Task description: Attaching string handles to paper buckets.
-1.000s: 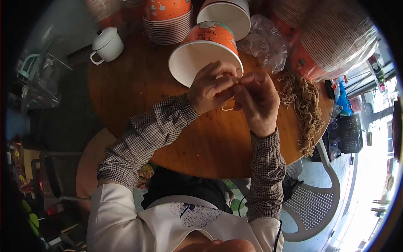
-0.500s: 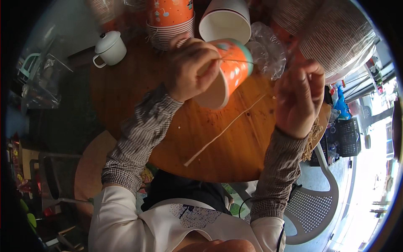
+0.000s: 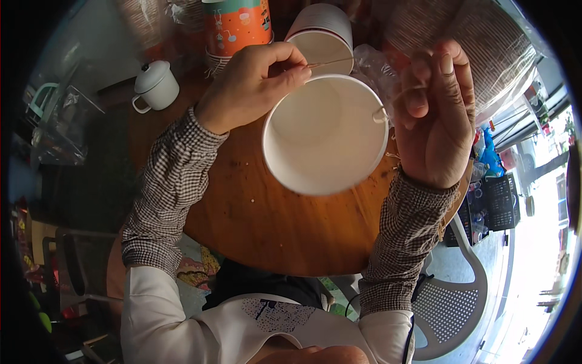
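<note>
1. Now, far left on the round wooden desk [image 3: 260, 230], a white lidded mug [image 3: 155, 86] stands as it did before.
2. Left hand [image 3: 251, 85] has its fingers pinched on a thin string [image 3: 330, 60] at the rim of the white paper cup [image 3: 324, 134], which earlier lay tilted sideways and now faces up, mouth open.
3. Right hand [image 3: 433, 115], fingers clenched on the string's other end, has come close beside the cup's right rim.
4. Stacked orange cups [image 3: 237, 27] stand far behind.

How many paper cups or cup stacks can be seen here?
3: a white paper cup between both hands, an orange stack behind the left hand, a white stack beside it. More may be hidden.
</note>
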Available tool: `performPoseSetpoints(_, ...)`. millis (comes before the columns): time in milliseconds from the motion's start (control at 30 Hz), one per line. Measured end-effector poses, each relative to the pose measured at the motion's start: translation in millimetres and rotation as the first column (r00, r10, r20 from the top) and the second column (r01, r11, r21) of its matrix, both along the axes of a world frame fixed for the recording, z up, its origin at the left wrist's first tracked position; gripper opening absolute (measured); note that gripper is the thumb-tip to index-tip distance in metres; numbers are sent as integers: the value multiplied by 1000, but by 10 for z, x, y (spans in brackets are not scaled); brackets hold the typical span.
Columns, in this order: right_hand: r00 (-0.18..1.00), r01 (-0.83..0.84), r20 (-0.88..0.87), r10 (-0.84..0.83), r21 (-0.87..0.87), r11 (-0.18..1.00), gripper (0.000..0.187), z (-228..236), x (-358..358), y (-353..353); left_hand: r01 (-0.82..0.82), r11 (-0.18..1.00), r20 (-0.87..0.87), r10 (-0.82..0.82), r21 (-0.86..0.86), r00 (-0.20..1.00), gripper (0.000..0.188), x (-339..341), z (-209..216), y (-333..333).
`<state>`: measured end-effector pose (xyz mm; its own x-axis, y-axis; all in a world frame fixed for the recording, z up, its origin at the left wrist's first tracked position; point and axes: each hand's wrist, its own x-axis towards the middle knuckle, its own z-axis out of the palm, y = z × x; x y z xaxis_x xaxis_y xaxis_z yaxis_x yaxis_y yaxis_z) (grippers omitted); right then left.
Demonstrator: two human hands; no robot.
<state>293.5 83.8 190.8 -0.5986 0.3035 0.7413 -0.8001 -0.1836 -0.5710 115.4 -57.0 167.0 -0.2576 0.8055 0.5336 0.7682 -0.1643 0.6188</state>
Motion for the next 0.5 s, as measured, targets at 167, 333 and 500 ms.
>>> performPoseSetpoints(167,977,142,149,-154,88,986,21,-22,31,-45,24,1000,-12,-24,14,1000,15,-62,-262,179)
performPoseSetpoints(333,936,234,285,-207,-62,970,12,-97,-206,57,-270,946,-385,321,181,865,10,-72,-513,314)
performPoseSetpoints(500,854,380,404,-327,-57,923,10,-268,-383,234,-189,981,-36,191,36,981,11,-202,-659,334)
